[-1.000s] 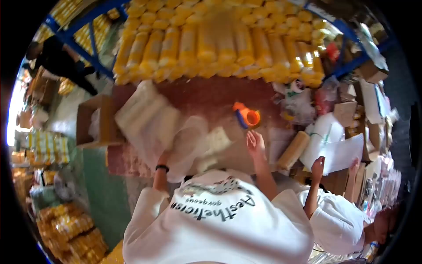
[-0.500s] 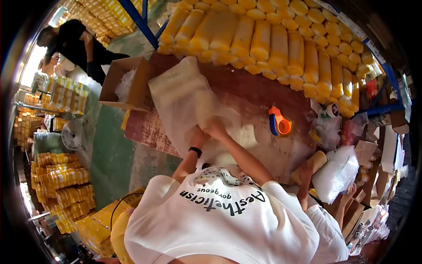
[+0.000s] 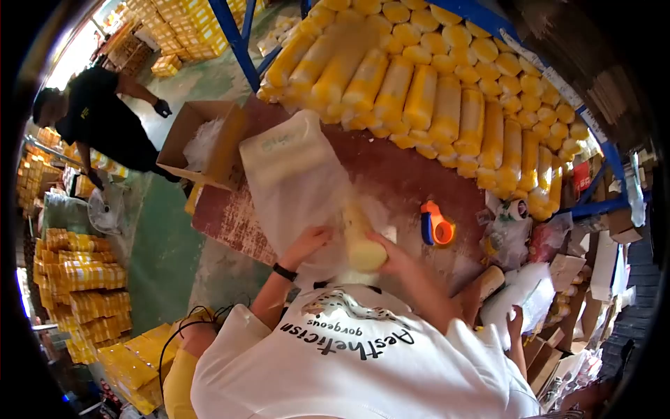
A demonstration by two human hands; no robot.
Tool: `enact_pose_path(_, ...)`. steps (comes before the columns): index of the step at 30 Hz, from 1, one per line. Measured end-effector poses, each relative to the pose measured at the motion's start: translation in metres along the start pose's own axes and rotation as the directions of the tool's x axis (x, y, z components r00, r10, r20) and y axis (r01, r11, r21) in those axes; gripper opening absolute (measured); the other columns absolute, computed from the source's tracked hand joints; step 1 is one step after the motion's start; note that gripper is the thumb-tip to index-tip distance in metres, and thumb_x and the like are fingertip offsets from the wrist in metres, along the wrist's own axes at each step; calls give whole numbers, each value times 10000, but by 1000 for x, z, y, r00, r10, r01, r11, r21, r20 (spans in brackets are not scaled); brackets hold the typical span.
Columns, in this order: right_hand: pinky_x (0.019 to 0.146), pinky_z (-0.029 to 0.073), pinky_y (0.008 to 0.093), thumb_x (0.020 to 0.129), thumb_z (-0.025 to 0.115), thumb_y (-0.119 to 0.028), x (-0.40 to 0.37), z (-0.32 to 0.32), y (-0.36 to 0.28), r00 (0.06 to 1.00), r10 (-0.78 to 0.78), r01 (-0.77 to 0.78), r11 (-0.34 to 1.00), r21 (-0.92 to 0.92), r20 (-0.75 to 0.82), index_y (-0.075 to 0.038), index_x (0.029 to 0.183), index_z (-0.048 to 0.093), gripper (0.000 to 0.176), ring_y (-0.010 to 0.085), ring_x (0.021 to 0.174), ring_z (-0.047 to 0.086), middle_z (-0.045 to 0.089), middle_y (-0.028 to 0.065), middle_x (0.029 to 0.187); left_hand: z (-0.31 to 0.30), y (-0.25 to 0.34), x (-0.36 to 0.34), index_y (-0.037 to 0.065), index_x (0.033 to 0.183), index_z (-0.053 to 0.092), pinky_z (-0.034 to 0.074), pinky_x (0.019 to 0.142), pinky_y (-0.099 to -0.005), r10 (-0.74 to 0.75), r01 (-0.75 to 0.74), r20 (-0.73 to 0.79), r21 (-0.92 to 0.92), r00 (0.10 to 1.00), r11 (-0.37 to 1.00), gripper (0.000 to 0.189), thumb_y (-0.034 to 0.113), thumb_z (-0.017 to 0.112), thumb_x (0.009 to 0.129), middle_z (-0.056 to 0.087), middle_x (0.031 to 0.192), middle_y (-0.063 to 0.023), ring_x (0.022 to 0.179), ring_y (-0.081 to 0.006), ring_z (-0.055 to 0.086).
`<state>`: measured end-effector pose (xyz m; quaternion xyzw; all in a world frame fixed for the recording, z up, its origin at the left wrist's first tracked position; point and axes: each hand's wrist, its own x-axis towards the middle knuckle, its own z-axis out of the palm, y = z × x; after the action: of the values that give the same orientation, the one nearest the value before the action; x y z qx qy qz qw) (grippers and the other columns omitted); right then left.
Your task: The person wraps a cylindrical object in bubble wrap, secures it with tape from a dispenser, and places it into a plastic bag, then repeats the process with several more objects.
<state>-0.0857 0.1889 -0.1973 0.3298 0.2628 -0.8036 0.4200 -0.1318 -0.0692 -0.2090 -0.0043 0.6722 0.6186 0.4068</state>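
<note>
- Two bare hands stand on either side of a pale yellow roll (image 3: 363, 251); the right hand (image 3: 396, 255) is the nearer, touching its right flank close to the end that faces the wearer.
- Right fingers: bent against the roll, partly blurred; whether they pinch it or merely rest there cannot be told.
- Left hand (image 3: 311, 241): the fingers are curled over a translucent plastic sheet (image 3: 289, 171), apart from the roll, which lies to their right. Whether they pinch the film cannot be told.
- Roll: lies in front of the wearer's torso; its long axis runs away from the body, the far end leaning slightly left and lost in blur.
- Sheet: spreads forward and left from the left hand, along the roll's left side; its far end points toward the stack of yellow-wrapped rolls (image 3: 419, 98).
- Table (image 3: 391, 167): its red surface shows between the roll and the stack, and rightward as far as an orange-and-blue tape dispenser (image 3: 440, 227), well apart from the right fingers.
- Edges: the table's worn left edge borders the green floor (image 3: 164, 272); an open cardboard box (image 3: 227, 160) stands at the far left corner, near the sheet. To the right, beyond the wearer's forearm, a co-worker's hand (image 3: 515, 325) is beside a white plastic bundle (image 3: 527, 293), limiting that side.
</note>
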Motion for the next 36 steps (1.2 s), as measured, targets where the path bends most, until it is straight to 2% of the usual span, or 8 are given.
enact_pose_path(6, 959, 422, 481, 808, 653, -303, -110, -71, 78, 941, -260, 290, 949, 123, -216, -44, 1284, 451, 579, 304, 1118, 534, 545, 128, 1226, -7, -96, 82, 51, 1216, 538, 498, 774, -384, 622, -322, -126, 766, 773, 557, 444, 355, 500, 895, 648, 1057, -133, 899, -300, 625)
enact_pose_path(10, 983, 405, 457, 796, 661, -250, -143, -121, 117, 831, -528, 555, 764, 329, -176, -37, 1250, 481, 533, 306, 1116, 528, 545, 124, 1218, -45, -27, 82, 102, 1218, 550, 440, 892, -365, -13, 263, -314, 772, 949, 578, 440, 390, 446, 903, 563, 1235, -128, 1097, -289, 540)
enact_pose_path(12, 950, 431, 442, 840, 616, -253, -134, -169, 117, 582, -724, 780, 626, 1, -369, -40, 1214, 507, 444, 301, 1087, 549, 572, 116, 1187, -90, 3, 78, 101, 1216, 550, 441, 890, -368, 11, 338, -379, 837, 925, 430, 440, 391, 450, 900, 564, 1233, -126, 1097, -287, 539)
enact_pose_path(14, 867, 481, 436, 888, 576, -263, -149, -167, 110, 620, -627, 784, 511, 352, -471, -83, 1148, 547, 318, 271, 1022, 585, 607, 86, 1122, -138, 3, 94, 101, 1213, 550, 443, 888, -370, 33, 359, -387, 880, 921, 312, 440, 391, 455, 897, 564, 1232, -124, 1098, -285, 539)
enact_pose_path(23, 751, 500, 378, 751, 728, -315, -127, -250, 91, 300, -526, 842, 539, -39, -795, -82, 1155, 535, 504, 232, 932, 617, 616, 75, 1040, -206, 16, 129, 98, 1201, 550, 449, 880, -383, 54, 395, -412, 898, 910, 193, 441, 392, 475, 882, 565, 1226, -113, 1102, -275, 538)
enact_pose_path(26, 741, 488, 396, 637, 801, -265, -107, -291, 75, -266, -662, 590, 464, -661, -701, -70, 1199, 480, 676, 272, 989, 581, 578, 116, 1086, -213, 14, 121, 97, 1197, 550, 451, 877, -387, 85, 394, -421, 891, 903, 224, 441, 393, 482, 877, 565, 1224, -110, 1104, -271, 537)
enact_pose_path(29, 785, 495, 387, 673, 756, -255, -117, -257, 65, -334, -552, -92, 826, -556, -764, 21, 1185, 494, 638, 328, 975, 598, 600, 177, 1095, -218, 1, 116, 97, 1194, 550, 453, 874, -391, 147, 373, -430, 876, 891, 306, 442, 393, 489, 872, 566, 1221, -106, 1105, -268, 537)
enact_pose_path(36, 820, 484, 389, 680, 748, -276, -108, -219, 82, -583, -652, -317, 732, -603, -485, 1, 1179, 496, 624, 322, 1013, 574, 583, 159, 1128, -173, -61, 121, 95, 1184, 550, 457, 868, -401, 253, 164, -457, 694, 853, 701, 444, 395, 504, 861, 566, 1217, -98, 1108, -260, 536)
